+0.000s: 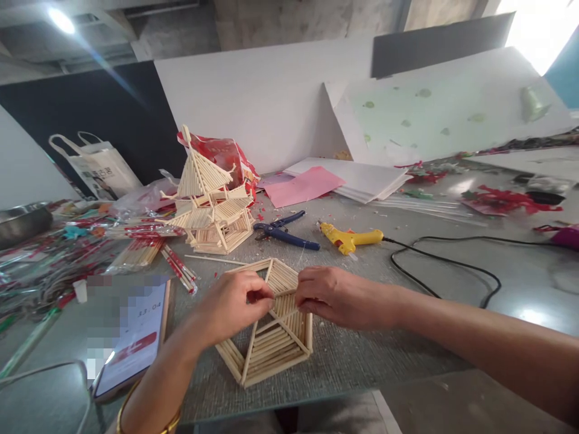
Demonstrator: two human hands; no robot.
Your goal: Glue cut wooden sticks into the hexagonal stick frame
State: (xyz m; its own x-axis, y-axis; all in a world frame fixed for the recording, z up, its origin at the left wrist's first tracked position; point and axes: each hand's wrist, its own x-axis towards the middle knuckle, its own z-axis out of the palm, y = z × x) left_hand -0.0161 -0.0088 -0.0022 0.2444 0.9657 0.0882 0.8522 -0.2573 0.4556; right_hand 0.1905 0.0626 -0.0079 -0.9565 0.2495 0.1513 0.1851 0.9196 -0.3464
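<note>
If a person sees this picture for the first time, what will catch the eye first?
Probably the pagoda-like stick model, standing farther back, left of centre. Next, the bright yellow glue gun, lying on the table to the model's right. In front, the left hand and the right hand are close together over a hexagonal stick frame.

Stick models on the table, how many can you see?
2: the tiered tower standing left of the blue pliers, and the flat frame beneath the left hand and right hand. Others could be hidden from view.
</note>
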